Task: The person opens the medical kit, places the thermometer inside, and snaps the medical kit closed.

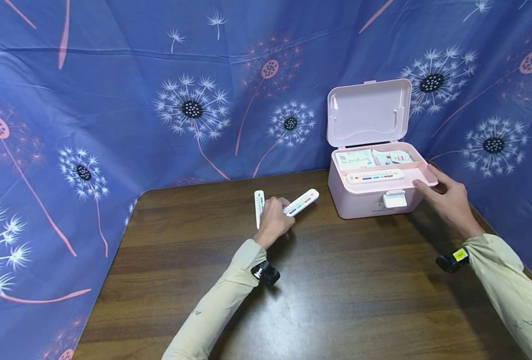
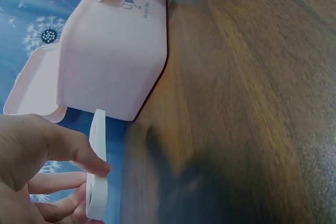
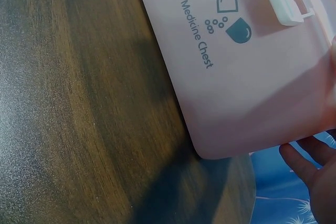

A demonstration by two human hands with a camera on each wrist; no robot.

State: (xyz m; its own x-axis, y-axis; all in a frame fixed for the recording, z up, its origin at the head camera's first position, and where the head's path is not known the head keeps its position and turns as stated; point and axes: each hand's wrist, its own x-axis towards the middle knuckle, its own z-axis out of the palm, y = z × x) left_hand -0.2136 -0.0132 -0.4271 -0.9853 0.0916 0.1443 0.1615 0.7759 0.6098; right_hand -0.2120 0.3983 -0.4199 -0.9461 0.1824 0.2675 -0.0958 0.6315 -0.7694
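My left hand (image 1: 273, 220) pinches a white strip thermometer (image 1: 303, 202) between thumb and fingers, low over the table. In the left wrist view this thermometer (image 2: 98, 140) shows edge-on. A second thermometer (image 1: 259, 202) lies just left of that hand, partly hidden by it. At the right stands a pink medicine chest (image 1: 355, 202), its lid (image 1: 368, 114) raised. My right hand (image 1: 452, 202) grips the chest's right front corner, thumb at the front rim and fingers along the side. A third thermometer (image 1: 376, 176) lies in the chest's front compartment.
The chest's back compartments hold a packet marked Surgical (image 1: 355, 159) and another white and green packet (image 1: 392, 157). A white latch (image 1: 394, 199) hangs at the chest's front. Behind the brown wooden table (image 1: 180, 270) is a blue dandelion-patterned cloth (image 1: 135, 100).
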